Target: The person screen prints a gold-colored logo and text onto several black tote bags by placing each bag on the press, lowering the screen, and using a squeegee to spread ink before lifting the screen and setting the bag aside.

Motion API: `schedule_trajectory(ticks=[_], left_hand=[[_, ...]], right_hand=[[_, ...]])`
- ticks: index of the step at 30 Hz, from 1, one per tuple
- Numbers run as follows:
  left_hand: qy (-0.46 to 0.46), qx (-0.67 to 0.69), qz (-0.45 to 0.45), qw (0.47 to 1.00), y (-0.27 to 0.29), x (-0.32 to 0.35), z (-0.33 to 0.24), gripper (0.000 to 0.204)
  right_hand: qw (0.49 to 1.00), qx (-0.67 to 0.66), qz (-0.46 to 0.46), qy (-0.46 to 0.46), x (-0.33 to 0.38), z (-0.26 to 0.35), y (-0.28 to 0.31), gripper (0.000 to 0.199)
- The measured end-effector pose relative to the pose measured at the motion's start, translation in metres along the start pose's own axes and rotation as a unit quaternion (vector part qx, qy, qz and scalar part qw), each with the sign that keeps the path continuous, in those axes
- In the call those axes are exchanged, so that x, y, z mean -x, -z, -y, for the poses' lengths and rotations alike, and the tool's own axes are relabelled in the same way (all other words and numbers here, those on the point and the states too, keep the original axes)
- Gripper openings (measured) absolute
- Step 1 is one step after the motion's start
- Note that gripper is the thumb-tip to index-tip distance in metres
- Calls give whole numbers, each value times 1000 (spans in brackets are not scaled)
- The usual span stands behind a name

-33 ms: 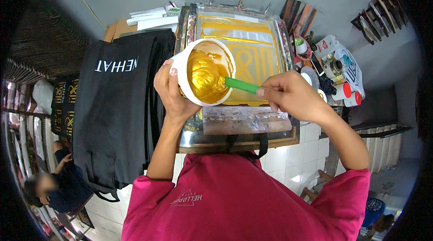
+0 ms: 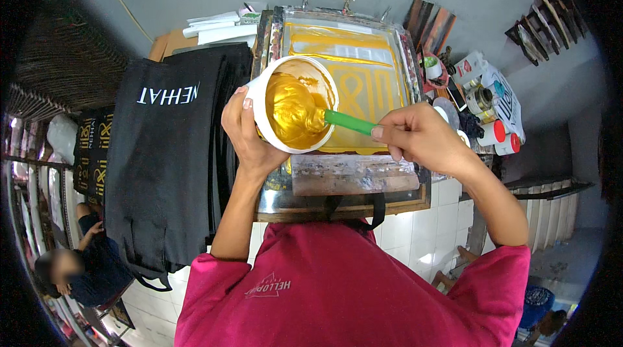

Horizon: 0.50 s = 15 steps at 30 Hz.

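My left hand point(image 2: 250, 129) is closed around a white plastic tub point(image 2: 260, 108), which is tilted so its mouth faces me. Thick, glossy gold ink point(image 2: 291, 112) fills much of the tub and smears its inner wall. Between the thumb and fingers of my right hand point(image 2: 418, 136) is a green stick point(image 2: 350, 122); its far end dips into the ink, where its tip is hidden. Below the tub lies a printing screen frame point(image 2: 410, 74) with gold ink streaked across its mesh and a looping pattern showing. A stained board point(image 2: 354, 175) borders its near side.
A stack of black fabric bags point(image 2: 165, 152) with white lettering lies at left. White papers point(image 2: 217, 27) are behind it. Jars with red lids point(image 2: 498, 131) and other containers crowd the right side. A seated person point(image 2: 97, 269) is at lower left; another person point(image 2: 538, 301) shows at lower right.
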<state>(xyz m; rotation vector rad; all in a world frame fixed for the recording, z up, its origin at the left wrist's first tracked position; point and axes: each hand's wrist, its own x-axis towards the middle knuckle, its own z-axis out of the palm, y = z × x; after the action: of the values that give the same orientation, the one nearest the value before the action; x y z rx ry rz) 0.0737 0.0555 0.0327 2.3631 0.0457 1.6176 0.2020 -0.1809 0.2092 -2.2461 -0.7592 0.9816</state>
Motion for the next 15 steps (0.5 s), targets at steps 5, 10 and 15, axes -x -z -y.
schedule_trajectory(ticks=[5, 10, 15], left_hand=[[38, 59, 17, 997, -9, -5, -4, 123], [188, 138, 76, 969, -20, -11, -17, 126], [268, 183, 87, 942, -30, -28, -23, 115]], right_hand=[[985, -174, 20, -7, -12, -16, 5, 25], [964, -265, 31, -9, -15, -32, 18, 24], [960, -280, -14, -7, -11, -37, 40, 26]])
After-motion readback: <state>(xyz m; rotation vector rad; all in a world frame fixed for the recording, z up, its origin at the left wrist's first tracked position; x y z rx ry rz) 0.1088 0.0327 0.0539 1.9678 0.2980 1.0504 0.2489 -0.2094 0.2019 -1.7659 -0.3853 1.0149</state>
